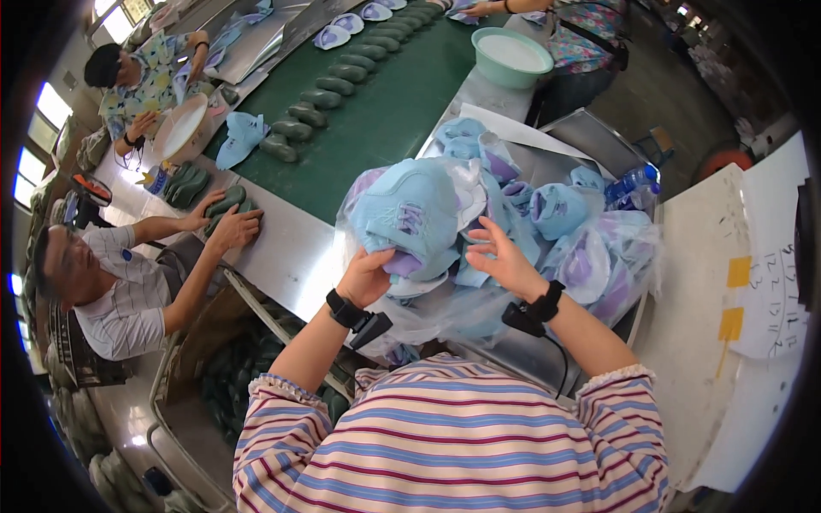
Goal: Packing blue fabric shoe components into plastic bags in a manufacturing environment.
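My left hand (368, 274) is closed on the lower edge of a light blue shoe upper (409, 209), its thumb by the purple lining. White laces cross the upper's front. To the right, my right hand (507, 258) is open, palm turned inward with fingers apart, beside more blue uppers and seemingly holding nothing. Around both hands lies a pile of blue and purple uppers (560, 209), partly in a clear plastic bag (633, 248). I wear a black wrist strap on each arm.
Dark green shoe lasts (323, 98) stand in a row on a green conveyor belt (393, 128). A co-worker at left handles lasts (227, 201); others work farther off. A pale green basin (511, 58) stands beyond the pile, blue bottles (631, 182) right of it. White board (684, 256) borders my right.
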The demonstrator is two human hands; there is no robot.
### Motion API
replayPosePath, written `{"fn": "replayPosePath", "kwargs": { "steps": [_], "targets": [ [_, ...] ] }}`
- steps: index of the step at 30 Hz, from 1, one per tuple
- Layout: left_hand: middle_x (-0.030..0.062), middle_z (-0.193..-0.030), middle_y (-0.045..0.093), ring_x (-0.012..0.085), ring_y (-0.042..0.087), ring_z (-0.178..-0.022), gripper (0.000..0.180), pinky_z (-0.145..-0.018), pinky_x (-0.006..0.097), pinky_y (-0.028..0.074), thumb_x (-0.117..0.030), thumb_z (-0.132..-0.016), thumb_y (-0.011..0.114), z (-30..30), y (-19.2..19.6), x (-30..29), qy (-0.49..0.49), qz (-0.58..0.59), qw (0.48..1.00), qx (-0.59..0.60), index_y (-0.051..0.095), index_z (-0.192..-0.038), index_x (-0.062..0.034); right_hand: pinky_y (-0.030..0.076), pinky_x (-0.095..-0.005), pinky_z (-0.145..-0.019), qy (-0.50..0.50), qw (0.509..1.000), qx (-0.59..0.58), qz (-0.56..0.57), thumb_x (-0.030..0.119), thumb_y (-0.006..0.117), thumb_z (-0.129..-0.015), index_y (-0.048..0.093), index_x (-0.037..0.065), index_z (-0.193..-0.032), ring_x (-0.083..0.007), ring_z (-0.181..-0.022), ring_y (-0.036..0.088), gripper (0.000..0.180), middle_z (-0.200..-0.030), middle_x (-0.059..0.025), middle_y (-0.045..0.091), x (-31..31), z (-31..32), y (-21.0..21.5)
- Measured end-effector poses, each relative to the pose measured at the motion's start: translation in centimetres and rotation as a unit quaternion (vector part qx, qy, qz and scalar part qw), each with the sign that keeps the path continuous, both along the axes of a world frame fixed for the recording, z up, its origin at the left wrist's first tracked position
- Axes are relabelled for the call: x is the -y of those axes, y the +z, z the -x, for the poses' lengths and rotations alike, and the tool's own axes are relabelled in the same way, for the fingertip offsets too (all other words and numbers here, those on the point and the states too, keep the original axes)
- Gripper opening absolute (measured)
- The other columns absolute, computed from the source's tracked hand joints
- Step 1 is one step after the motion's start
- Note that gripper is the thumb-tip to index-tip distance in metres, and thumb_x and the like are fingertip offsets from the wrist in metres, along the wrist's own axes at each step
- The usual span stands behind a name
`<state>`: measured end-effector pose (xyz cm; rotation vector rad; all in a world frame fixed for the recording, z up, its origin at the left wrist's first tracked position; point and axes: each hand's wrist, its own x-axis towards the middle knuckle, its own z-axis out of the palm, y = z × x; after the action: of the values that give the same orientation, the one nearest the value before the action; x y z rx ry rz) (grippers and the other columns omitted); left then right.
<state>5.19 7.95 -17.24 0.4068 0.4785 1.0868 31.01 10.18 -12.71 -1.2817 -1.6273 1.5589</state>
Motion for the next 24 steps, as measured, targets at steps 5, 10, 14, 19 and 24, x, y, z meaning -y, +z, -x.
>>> {"fn": "replayPosePath", "kwargs": {
  "steps": [5, 10, 14, 19, 24],
  "targets": [
    [0.0111, -0.129, 0.041, 0.0222, 0.041, -0.119, 0.065, -0.099, 0.037, 0.033, -0.027, -0.08, 0.065, -3.6, 1.6, -1.1, -0.158, -0.124, 0.948, -0.248, 0.032, -0.131, -0.0042, 0.05, -0.0323, -0.07, -0.152, 0.96, -0.203, 0.121, 0.014, 0.064, -0.08, 0.04, 0.001, -0.122, -0.0175, -0.09, 0.057, 0.05, -0.102, -0.0084, 0.057, -3.3, 1.4, -1.3],
    [0.0179, -0.132, 0.035, 0.0306, 0.03, -0.125, 0.075, -0.1, 0.042, 0.029, -0.03, -0.072, 0.071, -2.2, -2.7, -3.1, -0.147, -0.27, 0.79, -0.531, 0.031, -0.13, -0.0033, 0.051, -0.0341, -0.067, -0.311, 0.935, -0.169, -0.002, 0.016, 0.063, -0.079, 0.042, 0.002, -0.113, -0.0207, -0.087, 0.058, 0.043, -0.103, -0.0095, 0.056, -9.4, -6.7, 1.5],
    [0.0222, -0.133, 0.031, 0.0366, 0.025, -0.127, 0.083, -0.103, 0.044, 0.024, -0.033, -0.065, 0.073, -5.0, -2.4, -3.5, -0.072, -0.437, 0.484, -0.755, 0.031, -0.129, -0.0013, 0.043, -0.0343, -0.079, -0.466, 0.883, 0.011, 0.049, 0.017, 0.066, -0.073, 0.019, 0.005, -0.133, -0.0219, -0.097, 0.048, 0.077, -0.121, -0.0151, 0.04, -8.2, -11.3, -4.0],
    [0.0233, -0.127, 0.038, 0.0357, 0.031, -0.124, 0.071, -0.099, 0.044, 0.028, -0.033, -0.069, 0.066, -8.6, -5.4, -8.5, -0.032, -0.446, 0.454, -0.771, 0.038, -0.122, 0.0036, 0.047, -0.0283, -0.062, -0.112, 0.985, -0.029, -0.131, 0.006, 0.058, -0.077, 0.053, 0.005, -0.097, -0.014, -0.074, 0.056, 0.02, -0.079, -0.005, 0.056, -3.9, -3.7, -4.2],
    [0.0137, -0.094, 0.062, 0.0262, 0.059, -0.087, 0.029, -0.079, 0.039, 0.043, -0.019, -0.08, 0.052, -7.7, -6.3, -12.3, -0.179, -0.376, 0.447, -0.791, 0.055, -0.102, -0.0004, 0.045, -0.0382, -0.075, 0.077, 0.818, 0.294, -0.489, 0.017, 0.066, -0.069, 0.055, 0.008, -0.102, -0.0241, -0.1, 0.051, 0.036, -0.097, -0.0065, 0.057, -3.0, 0.9, -3.8]
  ]
}}
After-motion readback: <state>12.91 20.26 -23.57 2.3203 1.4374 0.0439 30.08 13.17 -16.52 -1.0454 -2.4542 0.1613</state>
